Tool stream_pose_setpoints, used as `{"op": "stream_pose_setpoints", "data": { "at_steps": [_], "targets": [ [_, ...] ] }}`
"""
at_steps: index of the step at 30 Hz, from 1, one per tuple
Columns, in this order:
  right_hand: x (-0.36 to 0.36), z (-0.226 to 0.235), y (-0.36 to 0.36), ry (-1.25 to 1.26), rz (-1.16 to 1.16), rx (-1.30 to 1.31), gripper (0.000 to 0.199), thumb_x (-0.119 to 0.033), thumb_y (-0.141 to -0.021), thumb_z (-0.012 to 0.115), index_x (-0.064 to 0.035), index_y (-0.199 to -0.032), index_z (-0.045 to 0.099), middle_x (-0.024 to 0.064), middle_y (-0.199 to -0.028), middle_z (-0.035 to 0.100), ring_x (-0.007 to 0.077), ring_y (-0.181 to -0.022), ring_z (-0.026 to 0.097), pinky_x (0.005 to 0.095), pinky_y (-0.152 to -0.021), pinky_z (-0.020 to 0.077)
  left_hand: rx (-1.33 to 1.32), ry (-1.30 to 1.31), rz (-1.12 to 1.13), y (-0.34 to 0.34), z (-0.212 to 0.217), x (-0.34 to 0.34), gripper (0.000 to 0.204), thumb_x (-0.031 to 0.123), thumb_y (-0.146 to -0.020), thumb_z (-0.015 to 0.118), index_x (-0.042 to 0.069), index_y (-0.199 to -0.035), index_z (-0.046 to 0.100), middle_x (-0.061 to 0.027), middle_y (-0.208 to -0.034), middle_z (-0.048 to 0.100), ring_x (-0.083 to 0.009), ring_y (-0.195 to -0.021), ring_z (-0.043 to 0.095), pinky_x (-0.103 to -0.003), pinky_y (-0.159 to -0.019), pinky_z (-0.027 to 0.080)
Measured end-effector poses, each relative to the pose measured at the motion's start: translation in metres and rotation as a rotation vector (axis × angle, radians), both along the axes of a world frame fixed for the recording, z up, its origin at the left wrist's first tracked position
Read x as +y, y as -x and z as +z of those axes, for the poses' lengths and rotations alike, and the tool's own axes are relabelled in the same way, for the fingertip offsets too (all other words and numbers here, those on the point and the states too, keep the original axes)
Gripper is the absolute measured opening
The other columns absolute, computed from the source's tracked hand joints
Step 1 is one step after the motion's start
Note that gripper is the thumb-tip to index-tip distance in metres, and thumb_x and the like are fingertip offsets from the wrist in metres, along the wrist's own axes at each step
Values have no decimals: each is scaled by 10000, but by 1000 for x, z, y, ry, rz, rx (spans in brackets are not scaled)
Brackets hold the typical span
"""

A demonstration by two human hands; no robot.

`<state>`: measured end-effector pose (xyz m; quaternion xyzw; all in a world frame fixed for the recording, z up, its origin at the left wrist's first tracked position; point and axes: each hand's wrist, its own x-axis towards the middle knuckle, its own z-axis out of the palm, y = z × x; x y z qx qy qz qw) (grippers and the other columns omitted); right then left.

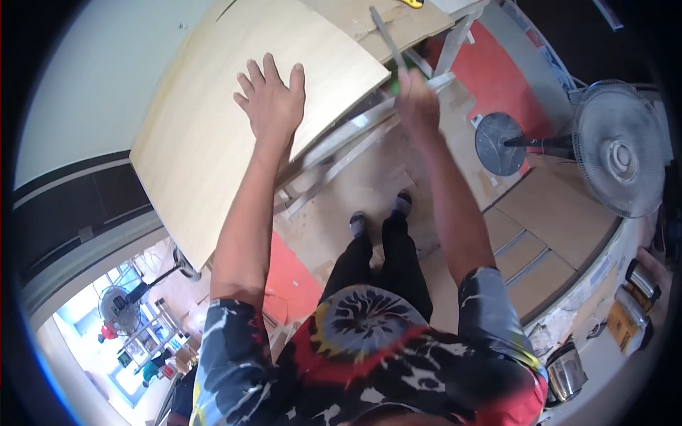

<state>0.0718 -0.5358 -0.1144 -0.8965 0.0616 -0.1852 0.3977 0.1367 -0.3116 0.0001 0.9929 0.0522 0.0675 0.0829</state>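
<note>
A large pale plywood sheet (206, 135) lies across a work stand at the upper left. My left hand (275, 106) rests flat on it with the fingers spread and nothing held. My right hand (418, 103), slightly blurred, is closed around one end of a long narrow grey metal tool (386, 35) shaped like a file. This tool points up and away, just beyond the sheet's right corner. Something green shows beside the right hand, partly hidden by it. I cannot tell whether the tool touches the sheet.
Another brown board (337, 15) lies beyond the plywood, with a yellow and black tool (412, 3) on it. A pedestal fan (619, 160) stands at the right. Cardboard (561, 213) covers floor there. Another fan (121, 309) and a ladder (153, 330) are at the lower left.
</note>
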Motion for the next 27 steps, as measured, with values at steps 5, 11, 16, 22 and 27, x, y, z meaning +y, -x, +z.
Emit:
{"op": "stream_pose_setpoints", "data": {
  "at_steps": [5, 11, 16, 22, 27],
  "targets": [
    [25, 10, 60, -67, 18, -82, 231, -239, -1017, 526, -66, -867, 557, 216, -659, 598, 429, -622, 617, 526, -538, 472, 0, -8, 37, 1, 0, 6, 756, 557, -969, 420, 26, -1503, 353, -295, -1562, 267, -522, -1451, 185, -656, -1156, 142],
    [19, 10, 9, -8, 73, -42, 223, -239, -1002, 556, -64, -862, 559, 191, -616, 586, 429, -556, 595, 521, -504, 461, -35, -63, -24, -3, -2, -5, 754, 585, -973, 410, 67, -1517, 350, -261, -1576, 277, -493, -1457, 212, -635, -1160, 163],
    [35, -12, 68, -68, 128, -22, 212, -263, -977, 590, -72, -892, 552, 191, -597, 571, 432, -553, 594, 505, -508, 478, -15, -27, 18, -4, -1, 5, 764, 562, -971, 421, 33, -1514, 337, -277, -1567, 281, -509, -1456, 190, -660, -1154, 149],
    [7, 25, -22, -74, -61, -8, 234, -268, -962, 623, -69, -887, 526, 215, -628, 596, 433, -613, 632, 500, -498, 481, -10, -46, -35, -1, -7, 1, 760, 557, -972, 417, 30, -1513, 337, -278, -1571, 272, -515, -1451, 199, -663, -1150, 154],
    [41, -9, 71, -74, 172, -36, 199, -220, -966, 622, -91, -853, 521, 150, -569, 571, 383, -532, 610, 480, -461, 461, 15, -54, 2, 1, -5, 6, 752, 546, -977, 415, 22, -1510, 338, -281, -1570, 269, -531, -1443, 199, -667, -1147, 155]
  ]
}}
